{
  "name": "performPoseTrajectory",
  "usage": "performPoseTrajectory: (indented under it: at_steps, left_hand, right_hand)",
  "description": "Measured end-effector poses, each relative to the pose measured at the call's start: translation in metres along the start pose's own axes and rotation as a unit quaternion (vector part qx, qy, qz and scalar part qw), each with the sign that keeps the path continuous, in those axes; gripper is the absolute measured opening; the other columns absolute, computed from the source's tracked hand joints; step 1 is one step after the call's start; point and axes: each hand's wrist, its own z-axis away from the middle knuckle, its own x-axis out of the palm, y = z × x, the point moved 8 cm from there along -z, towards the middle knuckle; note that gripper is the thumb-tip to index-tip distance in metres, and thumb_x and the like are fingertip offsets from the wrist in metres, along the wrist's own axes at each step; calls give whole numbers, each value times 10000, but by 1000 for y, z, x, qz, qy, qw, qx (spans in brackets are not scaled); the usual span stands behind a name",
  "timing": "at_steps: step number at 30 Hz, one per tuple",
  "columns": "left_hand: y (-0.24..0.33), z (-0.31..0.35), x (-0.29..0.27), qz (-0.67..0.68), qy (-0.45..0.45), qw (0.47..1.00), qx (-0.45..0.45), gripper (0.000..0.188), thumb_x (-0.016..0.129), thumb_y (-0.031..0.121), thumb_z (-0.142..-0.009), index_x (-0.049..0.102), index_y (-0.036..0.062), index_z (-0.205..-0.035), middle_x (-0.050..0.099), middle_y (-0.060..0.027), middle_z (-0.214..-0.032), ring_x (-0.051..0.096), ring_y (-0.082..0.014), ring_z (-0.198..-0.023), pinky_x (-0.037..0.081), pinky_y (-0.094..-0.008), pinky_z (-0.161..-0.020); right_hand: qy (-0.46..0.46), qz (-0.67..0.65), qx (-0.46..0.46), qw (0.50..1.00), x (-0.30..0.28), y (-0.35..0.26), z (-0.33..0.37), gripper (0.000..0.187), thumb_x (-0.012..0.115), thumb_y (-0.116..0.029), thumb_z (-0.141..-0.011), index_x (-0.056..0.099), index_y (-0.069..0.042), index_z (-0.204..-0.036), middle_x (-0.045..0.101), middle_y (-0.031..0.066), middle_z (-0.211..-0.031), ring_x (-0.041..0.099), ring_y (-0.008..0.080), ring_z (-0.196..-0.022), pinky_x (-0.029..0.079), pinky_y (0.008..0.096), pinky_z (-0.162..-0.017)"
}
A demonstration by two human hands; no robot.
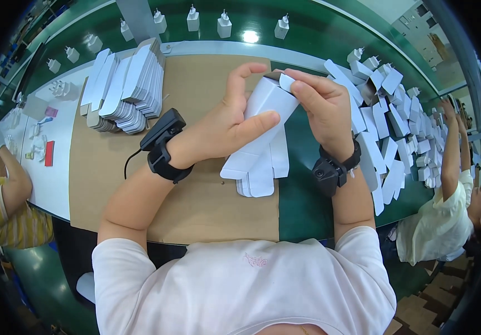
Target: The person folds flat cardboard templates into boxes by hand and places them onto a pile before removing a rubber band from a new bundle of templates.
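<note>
The left hand (226,125) curls around a small white carton (263,120) held above the table, thumb pressed along its face and forefinger arched over the top. The right hand (321,106) pinches the carton's upper end flap between thumb and fingers. Both wrists carry a black strap-on device: one on the left (165,148), one on the right (332,170).

Just under the carton, at 6 o'clock, a few flat white blanks (260,173) lie overlapped; their number cannot be told. They rest where a brown cardboard sheet (196,206) meets the green table (302,206).

At 10 o'clock a leaning stack of flat white cartons (123,86) sits on the cardboard, too tightly packed to count. At 3 o'clock a loose heap of white blanks (388,134) spreads out, partly hidden by the right forearm.

Along the far edge, at 12 o'clock, five white plug adapters (224,25) stand in a row, with three more at 10 o'clock.

One person in yellow stripes (6,215) is cut off at 9 o'clock; another in pale clothing (441,218) reaches into the heap at 3 o'clock.
</note>
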Motion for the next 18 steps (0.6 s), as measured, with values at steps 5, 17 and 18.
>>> performPoseTrajectory:
  at_steps: [5, 17, 18]
  left_hand:
    - [-2, 0, -2, -36, 8, 999, -26, 655, 484, 202, -910, 0, 75, -1333, 558, -133, -993, 540, -133, -885, 437, -255, -745]
    - [-29, 1, -28, -458, -16, 887, -60, 643, 700, 309, -710, 428, 29, -1221, 452, -259, -1175, 389, -383, -1144, 385, -417, -909]
    - [-35, 3, -26, -458, -23, 885, -75, 692, 718, 300, -675, 411, 58, -1247, 398, -244, -1237, 337, -381, -1185, 349, -424, -953]
  right_hand:
    - [-32, -53, -15, 998, 4, 0, 0, 230, 568, -96, -856, 621, 41, -1033, 633, 127, -1025, 583, 136, -887, 461, 247, -780]
    - [305, 397, -46, 864, -153, -90, 35, 228, 582, -158, -837, 645, -28, -1013, 647, 66, -903, 588, 111, -775, 451, 231, -706]
    - [307, 446, -30, 840, -150, -85, 30, 220, 587, -171, -822, 656, -62, -1000, 657, 80, -861, 599, 115, -741, 458, 232, -667]
